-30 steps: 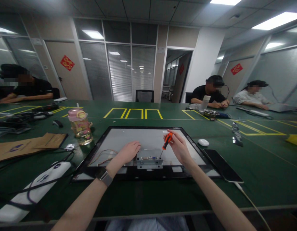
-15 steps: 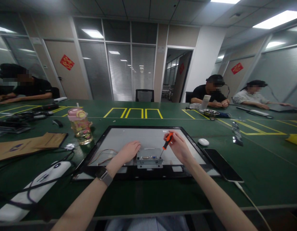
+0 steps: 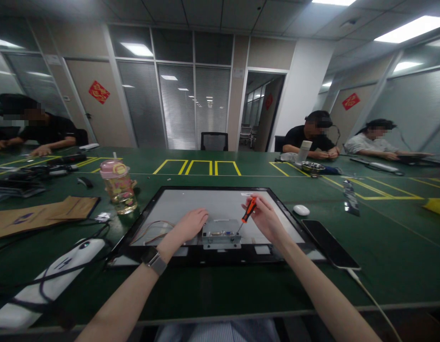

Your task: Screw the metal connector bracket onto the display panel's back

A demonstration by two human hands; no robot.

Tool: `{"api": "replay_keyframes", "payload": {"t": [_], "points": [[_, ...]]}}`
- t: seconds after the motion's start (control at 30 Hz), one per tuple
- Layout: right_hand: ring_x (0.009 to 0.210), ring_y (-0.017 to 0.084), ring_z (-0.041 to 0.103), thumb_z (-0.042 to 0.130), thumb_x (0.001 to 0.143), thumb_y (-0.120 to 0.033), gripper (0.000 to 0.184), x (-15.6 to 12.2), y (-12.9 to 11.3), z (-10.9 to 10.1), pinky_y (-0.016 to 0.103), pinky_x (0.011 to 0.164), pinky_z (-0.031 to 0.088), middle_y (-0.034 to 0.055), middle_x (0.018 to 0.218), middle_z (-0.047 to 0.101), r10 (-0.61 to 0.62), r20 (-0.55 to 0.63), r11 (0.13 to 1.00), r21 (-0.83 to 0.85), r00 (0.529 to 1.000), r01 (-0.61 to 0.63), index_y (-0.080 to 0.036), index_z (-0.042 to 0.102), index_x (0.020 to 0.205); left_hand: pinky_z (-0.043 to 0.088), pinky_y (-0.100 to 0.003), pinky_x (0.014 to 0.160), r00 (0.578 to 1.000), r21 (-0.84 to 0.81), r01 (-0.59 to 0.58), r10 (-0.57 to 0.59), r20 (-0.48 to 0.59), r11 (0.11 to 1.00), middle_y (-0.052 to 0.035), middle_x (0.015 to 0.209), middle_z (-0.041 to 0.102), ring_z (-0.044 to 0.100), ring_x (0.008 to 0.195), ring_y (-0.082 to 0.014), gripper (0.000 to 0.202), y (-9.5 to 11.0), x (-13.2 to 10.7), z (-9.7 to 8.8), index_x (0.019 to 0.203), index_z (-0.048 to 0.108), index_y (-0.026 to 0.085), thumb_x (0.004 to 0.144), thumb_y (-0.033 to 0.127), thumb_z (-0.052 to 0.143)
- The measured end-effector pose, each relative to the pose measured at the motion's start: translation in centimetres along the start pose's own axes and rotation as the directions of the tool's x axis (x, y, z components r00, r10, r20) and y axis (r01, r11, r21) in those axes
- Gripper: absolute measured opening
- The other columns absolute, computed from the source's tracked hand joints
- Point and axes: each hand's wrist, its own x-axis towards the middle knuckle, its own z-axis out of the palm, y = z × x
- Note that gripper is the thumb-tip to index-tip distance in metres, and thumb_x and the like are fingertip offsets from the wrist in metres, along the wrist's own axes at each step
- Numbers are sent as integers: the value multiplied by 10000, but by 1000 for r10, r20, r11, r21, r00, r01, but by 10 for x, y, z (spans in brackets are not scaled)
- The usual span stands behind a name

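Fingers of my right hand [image 3: 267, 219] are wrapped round an orange and black screwdriver [image 3: 249, 210]. Its thin shaft slants down to the right end of a metal box with connector ports [image 3: 221, 233]. That box sits near the front edge of a flat display panel [image 3: 177, 202], which has a black frame and a pale grey back. Beside the box's left end, my left hand [image 3: 191, 224] lies palm down with fingers stretched out; whether the fingertips touch the box is unclear. Thin wires [image 3: 150, 229] lie on the panel left of that hand.
Right of the panel are a white rounded case [image 3: 301, 210] and a phone [image 3: 330, 242] with a cable. A pink-lidded bottle [image 3: 119, 187], a brown paper bag [image 3: 38, 213] and a white power strip [image 3: 59, 275] stand or lie left. Several people sit across the green table.
The screwdriver's handle has turned slightly in my right hand and tilts a little differently. My left hand stays put. At the far left, a person's hand has moved on the table.
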Motion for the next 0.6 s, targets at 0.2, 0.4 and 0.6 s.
{"api": "replay_keyframes", "payload": {"t": [0.2,0.4,0.6], "points": [[825,187,612,623,764,-354,227,-1,-2,2,442,910,414,21,838,653,20,42,1000,-1,999,-20,-260,650,969,305,-344,1017,1000,3,-6,6,2,1000,-90,1281,511,443,1197,-184,409,-1,0,0,1186,510,157,953,320,215],[849,205,623,607,773,-366,250,-3,-6,6,438,918,401,45,891,671,16,69,1000,-23,998,-14,-236,648,982,303,-347,1019,1000,-3,-4,4,-9,1000,-91,1286,504,441,1195,-182,433,-3,1,2,1190,509,150,954,343,202],[846,193,609,679,711,-328,244,-4,-2,4,384,869,423,10,840,653,-46,19,991,-128,999,48,-265,658,947,289,-334,1026,999,31,-29,29,14,999,-100,1293,497,425,1207,-184,405,-2,0,1,1200,501,135,950,295,226]]}}
